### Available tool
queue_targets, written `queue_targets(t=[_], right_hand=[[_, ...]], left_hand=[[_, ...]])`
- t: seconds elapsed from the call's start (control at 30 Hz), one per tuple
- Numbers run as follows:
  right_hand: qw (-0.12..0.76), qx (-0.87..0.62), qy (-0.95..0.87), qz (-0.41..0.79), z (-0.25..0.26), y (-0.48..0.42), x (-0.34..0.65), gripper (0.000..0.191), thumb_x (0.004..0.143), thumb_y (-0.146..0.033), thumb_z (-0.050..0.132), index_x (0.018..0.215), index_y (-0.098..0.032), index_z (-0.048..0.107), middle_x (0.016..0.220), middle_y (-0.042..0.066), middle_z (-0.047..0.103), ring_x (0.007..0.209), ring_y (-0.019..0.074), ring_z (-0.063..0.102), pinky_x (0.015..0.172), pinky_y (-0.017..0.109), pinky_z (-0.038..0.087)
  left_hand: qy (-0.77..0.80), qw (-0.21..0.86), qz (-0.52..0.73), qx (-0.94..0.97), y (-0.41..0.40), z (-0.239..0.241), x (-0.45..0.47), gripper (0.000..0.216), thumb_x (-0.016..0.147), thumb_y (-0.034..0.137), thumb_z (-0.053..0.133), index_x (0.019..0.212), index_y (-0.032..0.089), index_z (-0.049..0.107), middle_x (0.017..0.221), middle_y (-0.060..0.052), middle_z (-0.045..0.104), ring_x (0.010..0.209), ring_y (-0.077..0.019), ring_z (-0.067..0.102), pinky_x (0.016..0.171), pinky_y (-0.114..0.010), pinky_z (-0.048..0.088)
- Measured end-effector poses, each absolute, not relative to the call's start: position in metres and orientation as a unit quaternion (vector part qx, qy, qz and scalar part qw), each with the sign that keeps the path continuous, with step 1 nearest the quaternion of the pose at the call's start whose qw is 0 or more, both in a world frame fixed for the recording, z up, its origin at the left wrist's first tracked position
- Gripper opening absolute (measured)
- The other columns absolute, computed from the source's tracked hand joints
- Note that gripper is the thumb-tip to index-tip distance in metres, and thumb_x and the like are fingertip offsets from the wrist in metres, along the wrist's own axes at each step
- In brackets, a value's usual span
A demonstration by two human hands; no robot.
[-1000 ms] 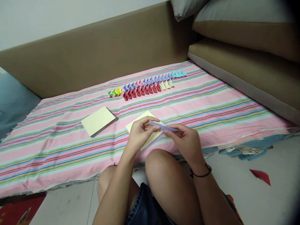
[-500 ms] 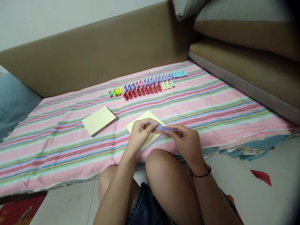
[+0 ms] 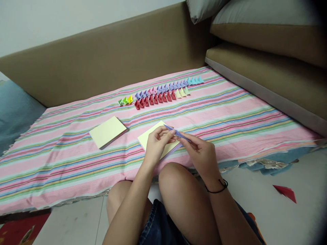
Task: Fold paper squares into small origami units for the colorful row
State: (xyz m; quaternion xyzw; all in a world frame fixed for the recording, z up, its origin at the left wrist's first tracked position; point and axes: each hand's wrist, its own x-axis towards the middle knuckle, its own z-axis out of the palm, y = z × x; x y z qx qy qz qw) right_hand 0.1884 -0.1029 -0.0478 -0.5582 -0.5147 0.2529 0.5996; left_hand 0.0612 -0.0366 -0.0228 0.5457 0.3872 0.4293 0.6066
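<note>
A folded piece of purple paper (image 3: 181, 135) is pinched between both of my hands, held slanting down to the right. My left hand (image 3: 158, 142) grips its upper left end between thumb and fingers. The lower right end is in the closed fingers of my right hand (image 3: 200, 149). Just beneath my hands lies a pale yellow sheet (image 3: 150, 133) on the striped cloth, with a purple edge showing under its right side. Part of that sheet is hidden by my fingers.
A stack of pale yellow paper (image 3: 108, 132) lies to the left on the striped cloth (image 3: 76, 160). Farther back stand rows of small folded paper pieces, including red ones (image 3: 155, 98) and light blue ones (image 3: 195, 80). Brown cushions (image 3: 268, 78) border the right. A red folded paper (image 3: 285, 193) lies on the floor.
The purple paper has turned from nearly level to a steeper slant, its left end now higher. My left hand has shifted slightly right, and the hands are closer together.
</note>
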Motion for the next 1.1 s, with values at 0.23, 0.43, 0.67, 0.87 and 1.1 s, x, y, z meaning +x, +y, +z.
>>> queue_targets(t=[0.23,0.43,0.67,0.87,1.1], right_hand=[[0.617,-0.526,-0.48,0.336,-0.0477,-0.1017,0.1885,0.021,0.084,-0.026,0.056,0.099,-0.02,0.069,0.099,0.003,0.072,0.093,0.0196,0.067,0.083,0.029,0.055],[0.626,-0.488,-0.444,0.416,-0.0494,-0.1003,0.1871,0.031,0.077,-0.029,0.066,0.107,-0.019,0.064,0.105,0.006,0.07,0.093,0.0211,0.068,0.079,0.029,0.058],[0.607,-0.504,-0.454,0.414,-0.0526,-0.0993,0.183,0.034,0.076,-0.027,0.064,0.109,-0.019,0.062,0.107,0.007,0.069,0.089,0.0212,0.069,0.081,0.033,0.057],[0.602,-0.508,-0.468,0.401,-0.0554,-0.0981,0.1845,0.027,0.083,-0.028,0.053,0.108,-0.019,0.06,0.094,0.005,0.071,0.086,0.021,0.069,0.077,0.034,0.057],[0.627,-0.493,-0.436,0.417,-0.0477,-0.1021,0.1819,0.045,0.084,-0.027,0.049,0.128,-0.026,0.039,0.095,0.003,0.07,0.077,0.0181,0.07,0.069,0.031,0.058]], left_hand=[[0.375,0.608,0.404,0.572,-0.0368,-0.0191,0.0579,0.039,0.077,0.035,0.063,0.112,0.019,0.064,0.106,-0.008,0.068,0.093,-0.0196,0.063,0.073,-0.028,0.053],[0.379,0.563,0.385,0.626,-0.0369,-0.018,0.0571,0.032,0.08,0.034,0.06,0.108,0.021,0.067,0.116,-0.007,0.065,0.09,-0.0189,0.062,0.066,-0.025,0.052],[0.393,0.506,0.383,0.666,-0.0394,-0.0232,0.0582,0.032,0.083,0.035,0.055,0.11,0.021,0.066,0.106,-0.007,0.065,0.086,-0.0167,0.061,0.069,-0.026,0.054],[0.356,0.538,0.398,0.652,-0.0394,-0.0233,0.0604,0.03,0.082,0.035,0.057,0.106,0.019,0.066,0.111,-0.007,0.062,0.084,-0.016,0.061,0.06,-0.023,0.055],[0.36,0.52,0.396,0.666,-0.0384,-0.0266,0.0589,0.026,0.083,0.033,0.055,0.105,0.019,0.056,0.092,-0.004,0.064,0.075,-0.0141,0.063,0.061,-0.024,0.055]])
